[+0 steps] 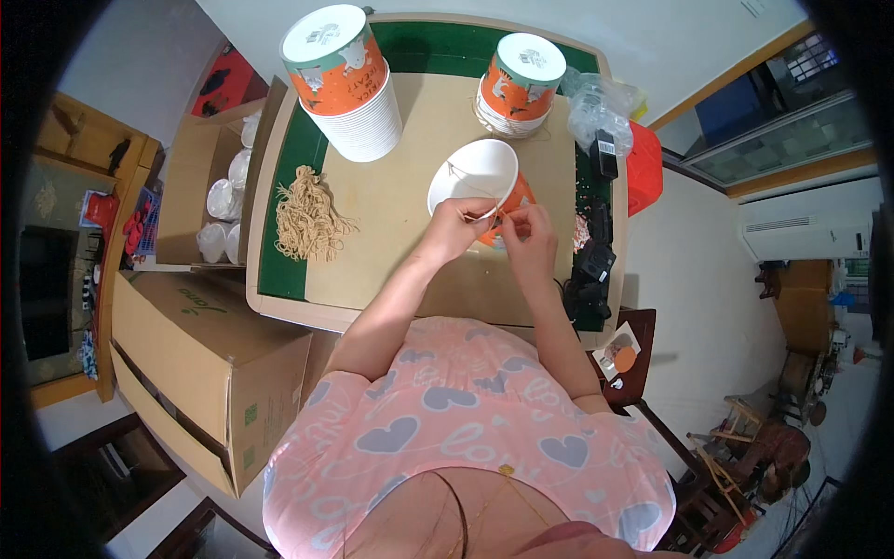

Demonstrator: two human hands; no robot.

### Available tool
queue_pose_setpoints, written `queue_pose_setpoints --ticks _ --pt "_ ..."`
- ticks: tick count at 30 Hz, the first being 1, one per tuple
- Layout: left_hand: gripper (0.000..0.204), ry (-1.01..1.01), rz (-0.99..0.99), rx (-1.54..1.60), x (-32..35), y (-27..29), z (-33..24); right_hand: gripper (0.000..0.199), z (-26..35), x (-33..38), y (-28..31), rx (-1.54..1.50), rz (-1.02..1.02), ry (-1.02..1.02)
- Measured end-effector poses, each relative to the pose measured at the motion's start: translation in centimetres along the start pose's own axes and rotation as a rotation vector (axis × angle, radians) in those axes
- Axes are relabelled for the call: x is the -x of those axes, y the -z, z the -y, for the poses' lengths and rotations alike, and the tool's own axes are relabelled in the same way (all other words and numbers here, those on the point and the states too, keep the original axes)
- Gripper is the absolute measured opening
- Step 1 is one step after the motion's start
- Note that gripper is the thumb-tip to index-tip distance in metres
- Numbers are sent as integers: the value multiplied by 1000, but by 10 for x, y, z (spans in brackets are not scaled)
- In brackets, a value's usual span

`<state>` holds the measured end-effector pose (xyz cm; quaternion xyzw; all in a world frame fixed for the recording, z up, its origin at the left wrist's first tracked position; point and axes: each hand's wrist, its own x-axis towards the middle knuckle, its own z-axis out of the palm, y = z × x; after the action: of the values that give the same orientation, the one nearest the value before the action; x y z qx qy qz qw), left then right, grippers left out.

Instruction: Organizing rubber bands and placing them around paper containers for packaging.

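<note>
Far left, floor: open cardboard box [200, 186] holding white lids or cups; a larger closed carton [200, 359] sits below it, beside the table.
Table [391, 200]: tan top with green border, rounded corners.
Left of table: loose pile of tan string pieces [305, 216], lying well apart from the hands.
Back left: tall stack of paper buckets [345, 79], orange and white, mouths down.
Left hand [453, 228]: fingers pinched together at the rim of the paper bucket [482, 182], thumb and fingertips closed on a thin string [484, 216]; hard to tell exactly how much of the string is gripped.
Bucket position: near table centre, tipped on its side with the white inside facing the camera, orange outer wall toward the hands, touching both hands.
Right hand [533, 233]: fingers curled and closed against the bucket's orange side just beside the left hand, also pinching at the string.
Back right: shorter stack of buckets [520, 82], string around its base.
Right edge: clear plastic bags [601, 107], black devices [596, 256], red object [644, 168].
</note>
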<state>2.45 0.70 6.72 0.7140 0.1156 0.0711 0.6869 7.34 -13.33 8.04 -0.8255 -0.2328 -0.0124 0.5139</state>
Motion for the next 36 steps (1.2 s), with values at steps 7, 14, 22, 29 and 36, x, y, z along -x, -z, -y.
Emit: queue_pose_setpoints --ticks 7,14,22,29,36 --pt "27 -7 70 -34 1 -2 -3 9 -16 2 -5 8 -4 -21" --pt "23 37 226 -105 -1 5 30 11 -37 26 -9 -78 47 -138" --pt "13 8 265 -338 -1 -5 42 8 -67 53 -18 -76 75 -207" --pt "8 -181 133 -583 5 -8 52 10 -66 43 -5 -2 19 -269" --pt "6 -481 4 -704 3 -9 58 10 -46 -6 8 126 271 182"
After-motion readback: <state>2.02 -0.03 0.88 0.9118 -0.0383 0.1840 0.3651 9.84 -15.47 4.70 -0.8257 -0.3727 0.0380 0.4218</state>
